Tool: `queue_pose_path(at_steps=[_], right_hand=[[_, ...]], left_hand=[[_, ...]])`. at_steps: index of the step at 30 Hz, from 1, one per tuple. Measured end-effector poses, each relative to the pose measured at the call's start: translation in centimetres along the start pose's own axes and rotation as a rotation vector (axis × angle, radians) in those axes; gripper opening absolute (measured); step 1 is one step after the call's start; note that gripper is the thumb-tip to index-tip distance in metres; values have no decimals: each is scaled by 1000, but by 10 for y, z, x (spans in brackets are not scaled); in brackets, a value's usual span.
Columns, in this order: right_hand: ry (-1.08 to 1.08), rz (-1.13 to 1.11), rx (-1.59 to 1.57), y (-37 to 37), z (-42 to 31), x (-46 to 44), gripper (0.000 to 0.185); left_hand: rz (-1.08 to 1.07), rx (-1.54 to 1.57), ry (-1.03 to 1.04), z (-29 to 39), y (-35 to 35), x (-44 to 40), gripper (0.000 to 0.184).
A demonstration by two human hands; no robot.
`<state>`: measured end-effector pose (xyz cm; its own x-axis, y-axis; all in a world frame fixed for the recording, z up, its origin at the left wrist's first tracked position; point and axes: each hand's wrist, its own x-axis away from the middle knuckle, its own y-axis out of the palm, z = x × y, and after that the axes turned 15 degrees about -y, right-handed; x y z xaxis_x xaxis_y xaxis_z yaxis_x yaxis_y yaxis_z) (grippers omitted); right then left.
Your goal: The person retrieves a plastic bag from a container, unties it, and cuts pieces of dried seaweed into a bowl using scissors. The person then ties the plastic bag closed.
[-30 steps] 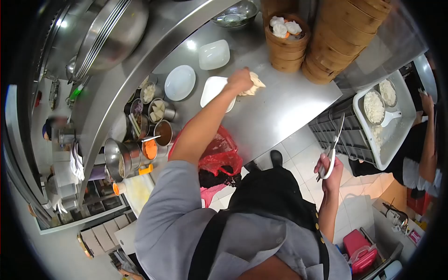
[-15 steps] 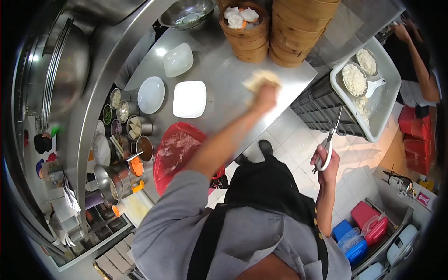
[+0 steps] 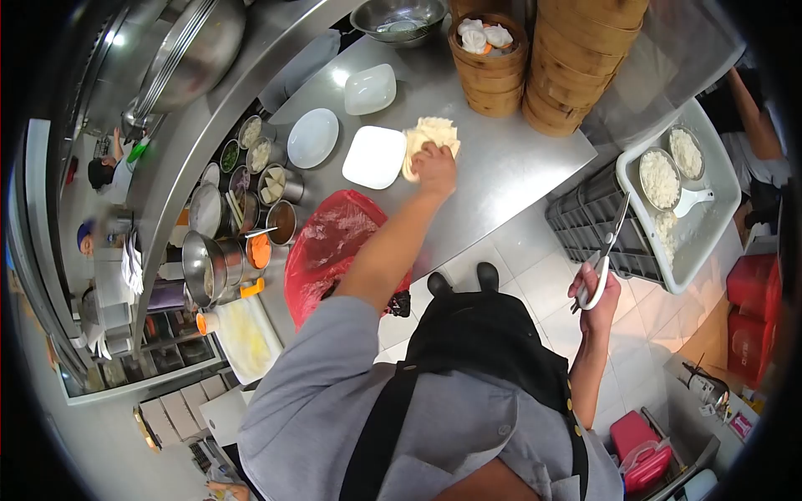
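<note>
My left hand (image 3: 438, 169) presses a folded cream cloth (image 3: 433, 134) onto the steel worktop, fingers bent over it. The cloth's left edge meets the square white plate (image 3: 373, 158); whether it overlaps the rim I cannot tell. A round white plate (image 3: 313, 138) and a white bowl (image 3: 370, 89) stand beyond. Out to the right, over the floor, my right hand (image 3: 596, 296) grips white-handled scissors (image 3: 603, 265), blades pointing up and away from me. Below my left forearm lies a red plastic bag (image 3: 338, 242), partly hidden by the arm.
Bamboo steamers (image 3: 493, 79) are stacked at the back, one holding white buns. A metal bowl (image 3: 399, 18) sits beside them. Rice bowls rest in a white tray (image 3: 718, 204) on a grey crate (image 3: 597, 225). Ingredient pots (image 3: 284, 219) line the left. Other people are in the background.
My left hand has slid the cloth leftward across the worktop to the square plate. My right hand still holds the scissors at my side. The whole view has shifted slightly.
</note>
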<state>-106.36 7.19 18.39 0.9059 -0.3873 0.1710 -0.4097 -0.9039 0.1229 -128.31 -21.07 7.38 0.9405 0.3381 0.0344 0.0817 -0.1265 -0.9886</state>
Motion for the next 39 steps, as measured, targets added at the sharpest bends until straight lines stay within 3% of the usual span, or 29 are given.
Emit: queue_pose_path(at_steps=[1,3,5,6,7,9,10,12,13,16,19,25,28,31,33,36,38,39], right_hand=[[0,-2,-3,0,-1,2,19],[13,-22,-24,-2,6,1,19],[27,-46,-46,-3,15,-2,19],[26,-58,-61,0,14,-2,19],[20,-69,-75,4,9,-3,18],[-9,-82,-81,4,2,-4,18],[-30,-85,-77,1,0,-3,18],[-56,-74,-71,-4,-6,-2,18],[-70,-71,-71,-10,-3,-4,18],[-55,-21,-96,-17,4,-7,19],[-46,-42,-101,-11,3,-8,20],[-32,-135,5,6,2,-4,23],[-10,-135,-37,9,3,-3,19],[-2,-128,-58,9,4,1,19],[-6,-128,-66,10,5,-1,19],[-16,-111,-41,9,8,-2,20],[-21,-101,-51,7,5,-1,20],[-26,-92,-53,6,3,-1,20]], left_hand=[[-51,-39,-53,5,-6,12,26],[-95,223,129,24,47,24,30],[-62,326,445,70,53,85,38],[-483,661,364,91,19,117,41],[-654,737,408,106,-16,144,38],[-595,894,418,107,-38,169,33],[-441,953,436,96,-42,168,29],[25,774,376,50,-52,138,16],[-180,910,99,31,-44,109,19],[156,302,164,-38,-6,58,24],[-41,213,-12,-64,17,47,30],[100,122,-20,-63,22,44,37],[9,181,-71,-67,13,40,30],[-240,343,-114,-58,4,41,30],[-519,756,5,-39,-11,62,33],[-585,862,40,-25,-63,94,41],[109,789,-26,-41,-32,98,37],[142,694,-92,-57,-33,96,35]])
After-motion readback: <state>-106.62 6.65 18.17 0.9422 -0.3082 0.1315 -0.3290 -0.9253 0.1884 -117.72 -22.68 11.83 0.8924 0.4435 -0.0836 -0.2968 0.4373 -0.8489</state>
